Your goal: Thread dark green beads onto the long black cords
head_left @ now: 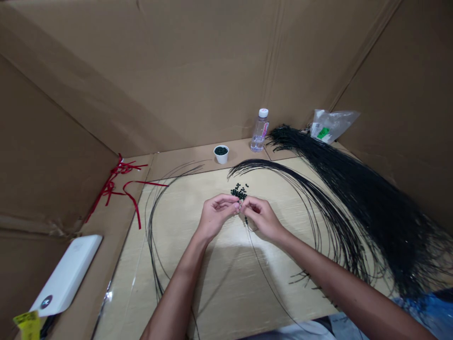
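My right hand (262,215) pinches the cord (255,254), trailing toward me; my left hand (215,216) pinches beside it, contents unclear; beads (241,194) lie just beyond.

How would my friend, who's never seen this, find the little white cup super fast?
Start at the tall cardboard wall at the back and look down to its foot. Just left of the clear bottle stands a small white cup. Unlike the bottle, it's solid white and has no lid, with tiny dark beads inside.
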Motion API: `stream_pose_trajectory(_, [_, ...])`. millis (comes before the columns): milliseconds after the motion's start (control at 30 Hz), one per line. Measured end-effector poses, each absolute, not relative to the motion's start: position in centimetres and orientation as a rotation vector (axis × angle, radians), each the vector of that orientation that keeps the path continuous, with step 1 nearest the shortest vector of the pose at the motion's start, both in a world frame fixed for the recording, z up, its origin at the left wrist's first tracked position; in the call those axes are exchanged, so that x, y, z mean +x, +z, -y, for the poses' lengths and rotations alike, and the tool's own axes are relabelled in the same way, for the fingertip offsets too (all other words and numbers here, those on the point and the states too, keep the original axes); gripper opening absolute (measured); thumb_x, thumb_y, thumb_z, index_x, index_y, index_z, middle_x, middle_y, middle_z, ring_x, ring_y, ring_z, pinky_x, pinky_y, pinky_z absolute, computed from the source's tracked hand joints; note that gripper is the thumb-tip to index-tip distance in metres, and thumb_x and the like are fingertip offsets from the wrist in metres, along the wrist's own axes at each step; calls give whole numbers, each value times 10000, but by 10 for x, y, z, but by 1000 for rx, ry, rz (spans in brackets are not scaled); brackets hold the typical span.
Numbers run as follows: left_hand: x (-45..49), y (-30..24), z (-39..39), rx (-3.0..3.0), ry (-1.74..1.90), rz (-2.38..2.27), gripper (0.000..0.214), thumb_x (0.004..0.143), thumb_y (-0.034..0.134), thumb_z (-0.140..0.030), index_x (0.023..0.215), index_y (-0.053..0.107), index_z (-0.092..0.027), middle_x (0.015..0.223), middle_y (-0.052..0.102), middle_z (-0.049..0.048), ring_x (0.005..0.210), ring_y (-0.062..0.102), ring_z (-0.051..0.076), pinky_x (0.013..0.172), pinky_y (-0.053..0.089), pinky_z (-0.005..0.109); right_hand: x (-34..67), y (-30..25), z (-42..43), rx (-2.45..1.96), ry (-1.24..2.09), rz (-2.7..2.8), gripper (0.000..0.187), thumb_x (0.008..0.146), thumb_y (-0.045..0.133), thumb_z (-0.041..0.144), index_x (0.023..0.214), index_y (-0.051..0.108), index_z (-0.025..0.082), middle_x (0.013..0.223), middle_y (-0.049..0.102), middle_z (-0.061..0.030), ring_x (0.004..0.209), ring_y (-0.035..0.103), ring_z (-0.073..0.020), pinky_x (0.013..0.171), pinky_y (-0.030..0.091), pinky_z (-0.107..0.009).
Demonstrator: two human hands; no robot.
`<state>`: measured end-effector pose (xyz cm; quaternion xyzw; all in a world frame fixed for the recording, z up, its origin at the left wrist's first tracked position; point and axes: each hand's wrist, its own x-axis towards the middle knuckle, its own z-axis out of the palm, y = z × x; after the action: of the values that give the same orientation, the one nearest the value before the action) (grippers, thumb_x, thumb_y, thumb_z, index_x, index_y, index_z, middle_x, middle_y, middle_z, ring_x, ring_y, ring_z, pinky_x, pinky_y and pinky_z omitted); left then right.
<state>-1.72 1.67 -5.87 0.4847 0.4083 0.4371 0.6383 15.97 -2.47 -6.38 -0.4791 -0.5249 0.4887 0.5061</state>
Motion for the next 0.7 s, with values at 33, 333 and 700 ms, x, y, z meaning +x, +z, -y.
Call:
stream_pose_trajectory(33, [-17,-59,-17,1106,996,-933,388,663,1024,-388,923,853,-156,816,828,73,738,760,177,751,639,303,160,-64,25,-1160,1177,1269,256,899,699,386,718,653,211,634,523,32,602,406,-144,593,303,-286])
stream_pose_trajectory(333, [-19,-56,-16,1137,1001,-951,382,703,998,-433,930,865,-157,828,830,92,747,768,204,743,650,334,160,-68,24,-1164,1189,1270,243,900,694,381,726,661,215,660,562,17,624,434,-155,602,322,-291])
stream_pose_trajectory(700, [-19,-59,-16,1130,996,-942,357,722,993,-407,941,865,-156,840,829,88,762,764,193,752,640,319,161,-65,24,-1157,1187,1280,226,893,685,359,721,657,215,649,566,18,611,430,-152,596,322,-291])
